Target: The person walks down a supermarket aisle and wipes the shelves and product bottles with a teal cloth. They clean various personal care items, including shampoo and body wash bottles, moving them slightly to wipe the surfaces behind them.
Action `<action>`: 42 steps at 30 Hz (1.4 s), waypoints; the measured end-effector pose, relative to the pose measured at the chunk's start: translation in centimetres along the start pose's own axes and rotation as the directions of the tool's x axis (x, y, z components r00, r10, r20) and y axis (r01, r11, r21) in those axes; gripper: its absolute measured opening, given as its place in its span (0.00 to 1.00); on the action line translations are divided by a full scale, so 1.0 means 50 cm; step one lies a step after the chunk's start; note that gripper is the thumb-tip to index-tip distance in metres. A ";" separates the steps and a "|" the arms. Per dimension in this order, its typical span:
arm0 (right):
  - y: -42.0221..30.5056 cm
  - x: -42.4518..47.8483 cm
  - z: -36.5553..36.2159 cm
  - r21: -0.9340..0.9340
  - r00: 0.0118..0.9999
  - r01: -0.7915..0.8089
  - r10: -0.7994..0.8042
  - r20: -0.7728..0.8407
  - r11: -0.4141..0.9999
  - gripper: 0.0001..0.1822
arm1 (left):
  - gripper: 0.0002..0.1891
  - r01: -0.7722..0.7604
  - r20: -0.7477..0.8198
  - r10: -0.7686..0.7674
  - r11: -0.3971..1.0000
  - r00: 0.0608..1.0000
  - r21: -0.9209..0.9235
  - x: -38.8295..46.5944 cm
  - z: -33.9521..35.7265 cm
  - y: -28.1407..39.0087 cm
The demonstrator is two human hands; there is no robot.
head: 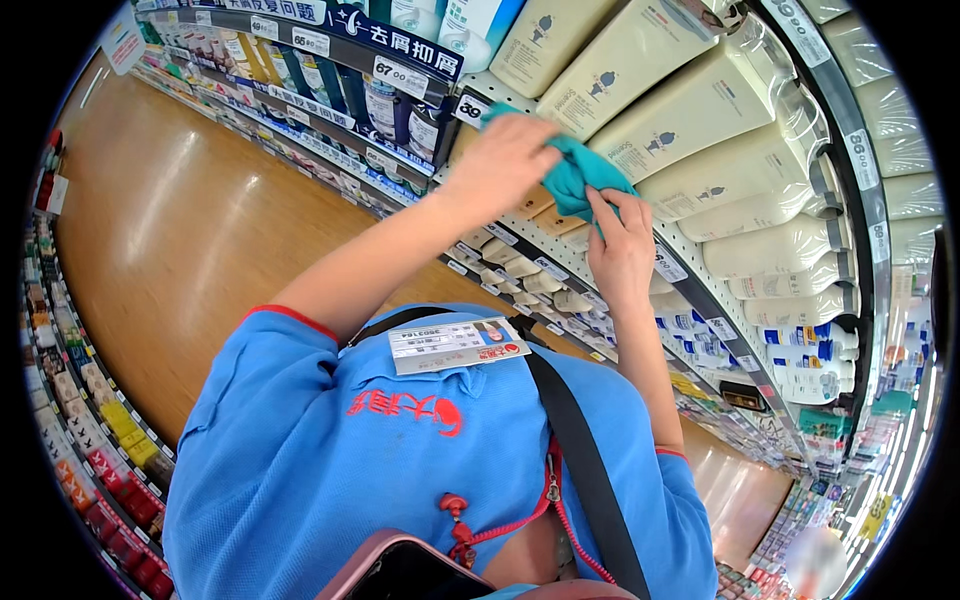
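A crumpled teal cloth (589, 176) is stretched between my hands at the front edge of a white perforated metal shelf (679, 244). My left hand (510, 161) is slightly blurred and grips one end, with a bit of cloth showing past its fingers. My right hand (622, 244) pinches the other end between thumb and fingers. Just behind the cloth stands a row of large cream pump bottles (664, 131), some with clear plastic wrap over their tops. A price tag (471, 109) on the shelf edge lies beside my left hand.
Blue and white bottles (810, 352) stand farther right on this shelf. Lower shelves hold cream bottles (544, 281). At left, a tiled aisle floor (195, 187) separates another stocked shelf (97, 420). A phone (405, 570) and black strap (585, 465) are against my body.
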State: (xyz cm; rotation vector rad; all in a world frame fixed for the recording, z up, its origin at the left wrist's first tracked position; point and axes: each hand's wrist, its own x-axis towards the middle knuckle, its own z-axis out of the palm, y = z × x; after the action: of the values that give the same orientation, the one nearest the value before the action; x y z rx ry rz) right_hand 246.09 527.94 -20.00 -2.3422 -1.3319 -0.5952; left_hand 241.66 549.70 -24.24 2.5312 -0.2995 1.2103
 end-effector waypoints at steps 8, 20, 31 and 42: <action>-0.061 0.106 0.098 -0.101 0.942 0.328 -0.318 0.103 0.939 0.20 | 0.20 0.137 -0.042 -0.130 0.953 0.991 0.271 -0.011 -0.056 -0.070; 0.005 0.069 0.075 0.142 0.928 0.347 -0.362 0.091 0.927 0.17 | 0.13 0.146 0.123 -0.242 0.844 0.962 0.517 0.015 -0.035 0.038; 0.042 0.055 0.097 0.342 0.913 0.391 -0.408 -0.024 0.855 0.23 | 0.13 0.075 0.223 -0.392 0.617 0.892 0.783 0.051 -0.002 0.055; 0.052 0.023 0.078 0.485 0.938 0.303 -0.347 0.002 0.820 0.26 | 0.09 0.009 0.254 -0.417 0.535 0.873 0.845 0.063 0.004 0.107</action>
State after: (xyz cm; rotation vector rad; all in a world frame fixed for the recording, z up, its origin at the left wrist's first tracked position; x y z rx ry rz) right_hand 249.55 529.56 -22.96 -1.7692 -1.7130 -0.2087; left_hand 242.06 544.52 -20.84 3.4988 0.6935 0.7298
